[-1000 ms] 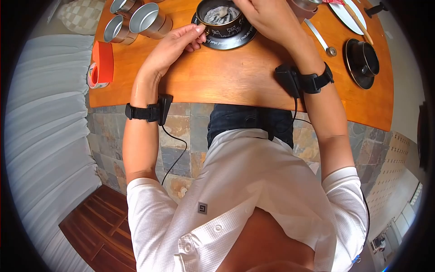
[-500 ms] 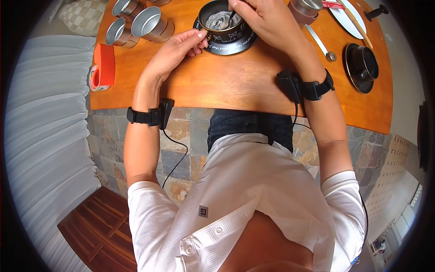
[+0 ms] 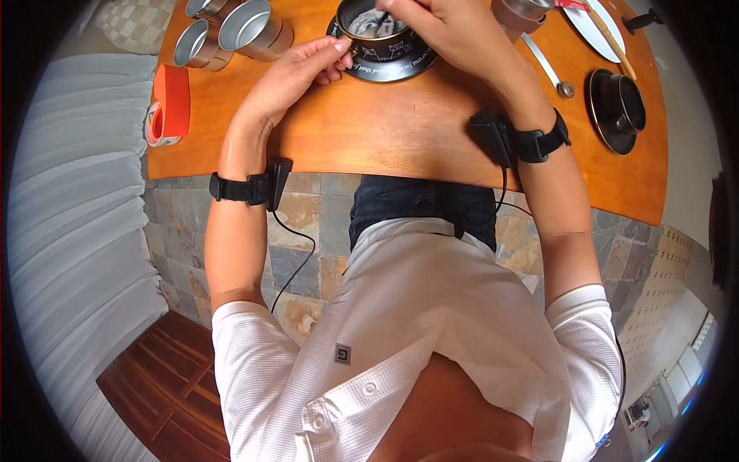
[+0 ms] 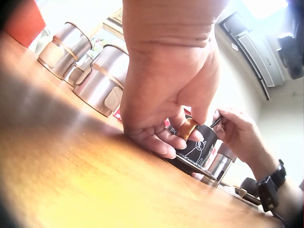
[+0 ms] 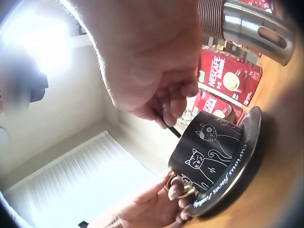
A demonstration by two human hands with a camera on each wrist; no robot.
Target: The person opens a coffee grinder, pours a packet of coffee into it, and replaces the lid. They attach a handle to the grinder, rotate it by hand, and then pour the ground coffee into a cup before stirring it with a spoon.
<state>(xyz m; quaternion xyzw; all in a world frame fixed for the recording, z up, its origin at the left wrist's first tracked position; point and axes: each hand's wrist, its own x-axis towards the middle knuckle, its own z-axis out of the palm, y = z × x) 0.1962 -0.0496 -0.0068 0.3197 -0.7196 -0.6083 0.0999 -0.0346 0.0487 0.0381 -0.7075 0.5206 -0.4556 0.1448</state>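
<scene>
A black cup (image 3: 382, 51) with white cat drawings stands on a black saucer (image 5: 237, 183) with white lettering. Pale, streaky froth (image 3: 375, 25) shows inside the cup. My left hand (image 3: 296, 73) pinches the cup's gold handle (image 5: 172, 184) between thumb and fingers, at the cup's left side. Over the rim, my right hand (image 3: 446, 35) holds the thin dark stem of a spoon (image 5: 174, 130) that slants down into the cup. The spoon's lower end is hidden by the cup wall in both wrist views.
Several metal cups (image 3: 254, 32) stand at the left, behind an orange tape roll (image 3: 171, 100). Red Nescafe boxes (image 5: 228, 78) are behind the cup. At the right are another black cup (image 3: 622, 100) on its saucer, a long metal scoop (image 3: 543, 63) and a white plate (image 3: 589, 31).
My right hand has shifted a little leftward over the cup, and the spoon stem's angle has changed. The left hand keeps its hold on the handle. The head view has tilted slightly.
</scene>
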